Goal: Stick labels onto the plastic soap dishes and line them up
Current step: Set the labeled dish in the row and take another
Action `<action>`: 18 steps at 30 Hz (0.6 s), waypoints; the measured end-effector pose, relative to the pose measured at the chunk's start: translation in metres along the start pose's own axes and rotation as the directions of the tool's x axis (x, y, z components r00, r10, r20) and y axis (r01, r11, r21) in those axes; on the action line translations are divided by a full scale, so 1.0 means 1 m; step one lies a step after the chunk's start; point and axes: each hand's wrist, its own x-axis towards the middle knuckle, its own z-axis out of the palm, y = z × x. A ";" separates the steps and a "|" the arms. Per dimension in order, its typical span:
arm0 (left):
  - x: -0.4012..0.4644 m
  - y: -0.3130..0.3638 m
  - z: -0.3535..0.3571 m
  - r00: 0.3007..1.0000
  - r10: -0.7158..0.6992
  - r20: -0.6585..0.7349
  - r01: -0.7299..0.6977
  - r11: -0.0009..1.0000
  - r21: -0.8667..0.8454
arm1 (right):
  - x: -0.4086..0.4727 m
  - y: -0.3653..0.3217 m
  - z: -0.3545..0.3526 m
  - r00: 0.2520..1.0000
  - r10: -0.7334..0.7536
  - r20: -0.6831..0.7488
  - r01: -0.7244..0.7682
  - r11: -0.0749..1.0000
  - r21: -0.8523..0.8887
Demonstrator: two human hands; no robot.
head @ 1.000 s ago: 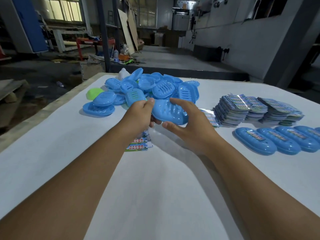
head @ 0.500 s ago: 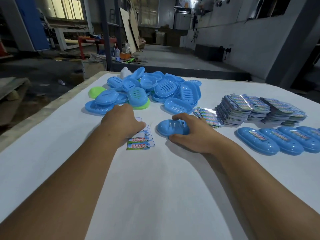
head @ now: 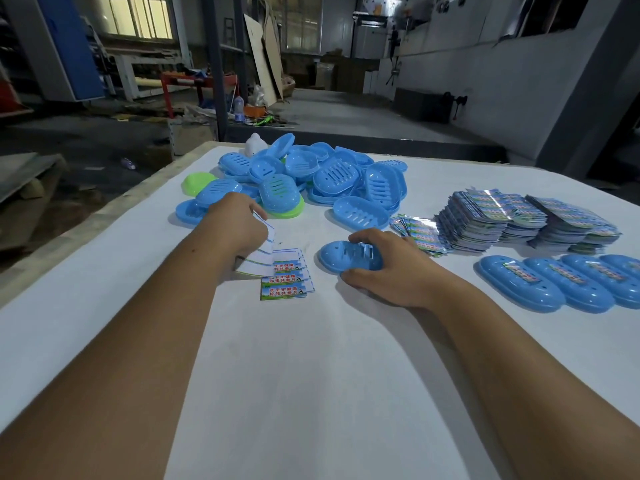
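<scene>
My right hand (head: 391, 268) holds a blue slotted soap dish (head: 341, 257) down on the white table, fingers curled over its top and thumb at its near edge. My left hand (head: 233, 226) pinches a white-backed label (head: 263, 252) and lifts it off a small stack of green-and-blue labels (head: 285, 282). A heap of loose blue soap dishes (head: 332, 178) lies behind both hands. At the right, a row of labelled blue dishes (head: 554, 284) is lined up.
Tall stacks of shiny stickers (head: 512, 220) stand at the right, behind the row. Green dishes (head: 195, 183) lie at the heap's left side. The table's left edge (head: 104, 216) drops to a workshop floor. White tabletop (head: 311, 393) stretches between my forearms.
My right hand brought the blue dish down from mid-air onto the table. My left hand let go of it, moved left to the label stack and lifted one label.
</scene>
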 end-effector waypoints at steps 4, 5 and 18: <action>-0.001 -0.004 -0.007 0.999 -0.005 -0.032 0.017 0.923 0.385 | 0.001 0.001 0.001 1.000 0.006 0.004 -0.006 1.000 -0.006; -0.003 -0.004 -0.007 0.999 -0.013 -0.033 0.027 0.891 0.452 | 0.001 0.001 0.001 1.000 0.007 0.005 -0.007 1.000 -0.005; -0.020 0.011 -0.006 0.956 0.028 0.290 -0.169 0.864 0.474 | 0.000 -0.001 0.001 1.000 0.008 0.009 -0.007 1.000 -0.017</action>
